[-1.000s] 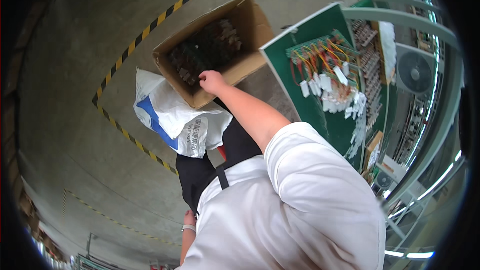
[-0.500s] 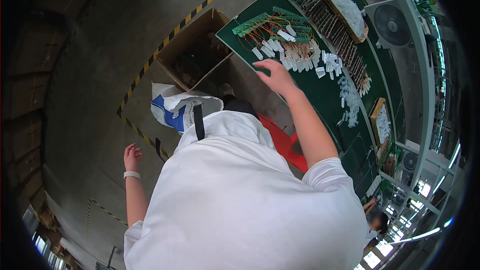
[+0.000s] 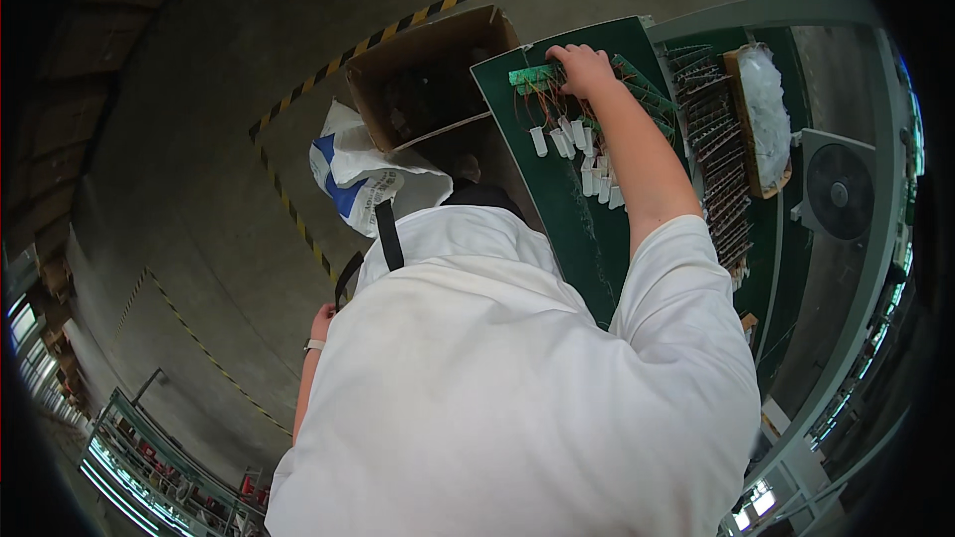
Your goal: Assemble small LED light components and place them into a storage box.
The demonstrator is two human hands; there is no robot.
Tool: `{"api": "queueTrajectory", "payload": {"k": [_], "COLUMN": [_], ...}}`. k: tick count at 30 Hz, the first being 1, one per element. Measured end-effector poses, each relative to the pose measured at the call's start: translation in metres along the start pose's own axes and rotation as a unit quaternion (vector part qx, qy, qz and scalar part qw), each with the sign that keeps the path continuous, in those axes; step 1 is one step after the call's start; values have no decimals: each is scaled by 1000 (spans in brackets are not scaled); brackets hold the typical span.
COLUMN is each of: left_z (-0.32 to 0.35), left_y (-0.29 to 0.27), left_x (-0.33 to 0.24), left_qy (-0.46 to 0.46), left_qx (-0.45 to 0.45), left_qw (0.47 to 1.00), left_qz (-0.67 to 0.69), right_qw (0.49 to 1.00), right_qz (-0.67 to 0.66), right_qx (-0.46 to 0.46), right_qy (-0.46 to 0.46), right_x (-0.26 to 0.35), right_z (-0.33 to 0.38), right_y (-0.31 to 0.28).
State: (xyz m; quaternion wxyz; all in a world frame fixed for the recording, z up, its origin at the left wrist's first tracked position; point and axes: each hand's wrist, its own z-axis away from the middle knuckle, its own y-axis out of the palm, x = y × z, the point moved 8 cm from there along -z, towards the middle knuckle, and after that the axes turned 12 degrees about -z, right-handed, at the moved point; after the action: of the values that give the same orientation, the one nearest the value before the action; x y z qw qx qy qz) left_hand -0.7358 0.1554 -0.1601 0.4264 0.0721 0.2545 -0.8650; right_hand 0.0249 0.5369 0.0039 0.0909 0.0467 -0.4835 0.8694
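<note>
My right hand (image 3: 587,72) reaches over the green workbench and has its fingers curled down around a green circuit board (image 3: 531,78) in a pile. Thin red and orange wires run from the boards to white plastic pieces (image 3: 578,133) lying nearer to me. More green boards (image 3: 647,89) show to the right of the hand, and my forearm hides part of the pile. Low at my left side, my left hand (image 3: 324,320) is by my hip, close to a black strap (image 3: 348,278). Its fingers are mostly hidden.
An open cardboard box (image 3: 433,80) stands left of the workbench (image 3: 557,199), with a white and blue sack (image 3: 348,164) nearer me. Rows of dark, thin parts (image 3: 718,159) and a tray of clear plastic (image 3: 764,119) lie right. A fan (image 3: 839,189) stands beyond.
My right hand has moved forward from the bench edge onto the circuit boards. My left hand has come in against my side. The view has turned, so the bench sits differently.
</note>
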Motion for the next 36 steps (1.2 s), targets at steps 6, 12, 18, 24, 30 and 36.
{"api": "queueTrajectory", "payload": {"k": [6, 12, 18, 24, 30, 36], "left_z": [-2, -4, -7, 2, -15, -11], "left_y": [58, 15, -33, -65, -75, -76], "left_x": [60, 28, 13, -106, -64, 10], "left_qy": [-5, -7, -32, -33, -40, -136], "left_qx": [0, -22, -4, -22, -11, 26], "left_qw": [996, 997, 997, 998, 999, 990], "left_qz": [93, -76, 70, -45, 9, 18], "right_qw": [998, 997, 996, 989, 984, 931], "right_qz": [53, -9, -48, -7, 2, -203], "right_qx": [40, 18, 56, -67, -172, -302], "right_qy": [-13, -79, -55, -134, -37, 44], "right_x": [-17, -12, 15, 27, 49, 76], "right_z": [-7, 33, 98, 158, 210, 225], "right_y": [7, -14, -29, -29, -73, -115]}}
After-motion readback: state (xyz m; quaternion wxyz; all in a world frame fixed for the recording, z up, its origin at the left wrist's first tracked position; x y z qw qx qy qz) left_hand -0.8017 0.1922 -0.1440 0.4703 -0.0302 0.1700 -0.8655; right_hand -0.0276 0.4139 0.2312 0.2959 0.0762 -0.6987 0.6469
